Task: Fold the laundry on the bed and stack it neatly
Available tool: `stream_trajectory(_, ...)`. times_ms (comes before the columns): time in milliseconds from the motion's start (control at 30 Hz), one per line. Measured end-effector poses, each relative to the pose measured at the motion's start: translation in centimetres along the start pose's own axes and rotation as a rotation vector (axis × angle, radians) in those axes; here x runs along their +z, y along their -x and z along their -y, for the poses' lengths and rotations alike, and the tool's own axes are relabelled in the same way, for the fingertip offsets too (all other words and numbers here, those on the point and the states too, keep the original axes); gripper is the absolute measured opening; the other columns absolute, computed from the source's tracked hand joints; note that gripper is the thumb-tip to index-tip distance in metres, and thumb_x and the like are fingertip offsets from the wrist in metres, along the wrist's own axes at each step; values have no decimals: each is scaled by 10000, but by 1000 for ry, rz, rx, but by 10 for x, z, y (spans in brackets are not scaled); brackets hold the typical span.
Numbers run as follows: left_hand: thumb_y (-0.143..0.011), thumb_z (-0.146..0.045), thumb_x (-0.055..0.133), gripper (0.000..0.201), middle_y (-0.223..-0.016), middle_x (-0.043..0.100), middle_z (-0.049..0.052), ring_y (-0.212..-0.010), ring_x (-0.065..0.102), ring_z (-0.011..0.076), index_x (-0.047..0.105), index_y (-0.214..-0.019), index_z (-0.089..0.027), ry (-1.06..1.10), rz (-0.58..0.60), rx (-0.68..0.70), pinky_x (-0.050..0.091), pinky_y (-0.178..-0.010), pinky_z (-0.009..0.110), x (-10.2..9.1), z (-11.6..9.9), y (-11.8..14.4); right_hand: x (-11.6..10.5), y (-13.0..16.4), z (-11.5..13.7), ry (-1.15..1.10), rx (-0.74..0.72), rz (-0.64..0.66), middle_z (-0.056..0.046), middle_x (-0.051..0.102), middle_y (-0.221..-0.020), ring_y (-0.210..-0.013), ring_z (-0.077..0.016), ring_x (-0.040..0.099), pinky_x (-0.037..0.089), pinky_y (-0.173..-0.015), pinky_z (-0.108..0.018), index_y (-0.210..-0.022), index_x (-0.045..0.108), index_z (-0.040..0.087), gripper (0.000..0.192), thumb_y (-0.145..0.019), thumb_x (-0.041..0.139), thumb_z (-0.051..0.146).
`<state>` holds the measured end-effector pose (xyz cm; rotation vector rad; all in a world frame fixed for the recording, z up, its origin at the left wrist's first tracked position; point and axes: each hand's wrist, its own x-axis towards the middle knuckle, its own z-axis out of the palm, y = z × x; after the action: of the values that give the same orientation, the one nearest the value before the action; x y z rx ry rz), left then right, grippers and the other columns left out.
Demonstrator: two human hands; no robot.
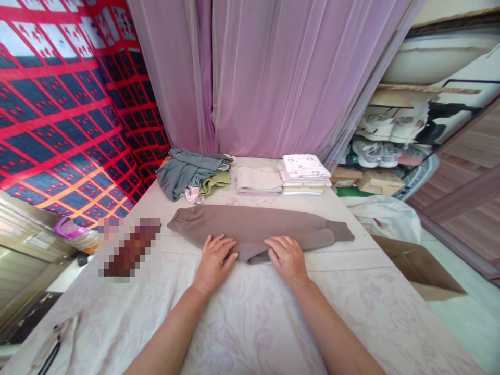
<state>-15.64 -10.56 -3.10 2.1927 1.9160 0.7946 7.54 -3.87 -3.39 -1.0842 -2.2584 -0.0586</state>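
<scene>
View: head, the only one I have, looking down over my arms.
Pants: the brown pants [258, 224] lie crosswise on the sheet [250, 317], right in front of me, one leg seemingly laid over the other.
Left hand: my left hand [216, 260] is loosely open, fingers bent and resting on the near edge toward the waistband; I see no grip on the cloth.
Right hand: my right hand [286, 259] is relaxed and open too, fingertips on the near edge along the leg; no pinch shows.
Waistband: the waistband [179, 221], to my left, is gathered and puckered; I'd tug it lightly straight, since elastic will likely spring back.
Cuff: the cuff [340, 230] points right and narrows past the leg; I'd line up both layers there before pressing.
Crotch: the corner of cloth [252, 256] between my hands juts toward me; I judge it best tucked in flat, so the near edge runs straight.
Pressure: flat palms sweeping outward from the middle should work better than fingertips, which could drag the upper layer off the lower.
Sheet: it has ripples of its own, so I'd press gently lest it slide along.
Far side: a rumpled heap [189, 172] at left, a low pile [259, 180] mid, a printed stack [305, 172] at right; I'd work clear of them.
</scene>
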Motion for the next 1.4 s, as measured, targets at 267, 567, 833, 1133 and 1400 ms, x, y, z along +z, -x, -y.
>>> stream_trajectory(267, -940, -365, 415, 370, -1299, 607, 48, -1299, 431, 273, 582, -1254, -263, -52, 98, -17, 159, -1116, 592, -9, 6, -12, 4, -5, -6, -51, 67, -37, -35, 710, -942, -898, -194, 601, 428, -792, -323, -995, 701, 241, 281, -857, 471, 158)
stream_trajectory(567, -923, -384, 449, 334, -1267, 633, 18, -1298, 439, 269, 613, -1207, -324, -74, 273, 57, 84, -1115, 611, -36, 31, -45, 7, -13, -9, -80, 98, -104, -31, 715, -953, -898, -193, 611, 447, -807, -329, -991, 706, 259, 296, -854, 461, 166)
stream_trajectory(833, -886, -401, 534, 216, -1153, 690, 14, -1165, 553, 249, 697, -1001, -318, -86, 283, 109, 165, -1111, 558, -42, 32, -58, 11, -16, -11, -68, 104, -136, -31, 718, -943, -891, -197, 617, 448, -796, -326, -984, 705, 250, 291, -851, 463, 154)
stream_trajectory(1133, -857, -324, 551, 146, -958, 718, 20, -1002, 615, 233, 674, -905, -261, -58, 308, 44, 203, -1089, 523, -43, 25, -73, 11, -22, -14, -16, 114, -128, -51, 703, -1011, -949, -213, 594, 433, -817, -339, -1049, 673, 228, 326, -833, 447, 133)
stream_trajectory(1400, -854, -358, 539, 167, -950, 715, 9, -991, 610, 223, 657, -895, -247, -40, 344, 12, 228, -1060, 479, -38, 30, -80, -7, -13, 29, -40, -78, -150, -79, 621, -1150, -1077, -226, 511, 359, -922, -375, -1014, 649, 209, 312, -791, 470, 83)
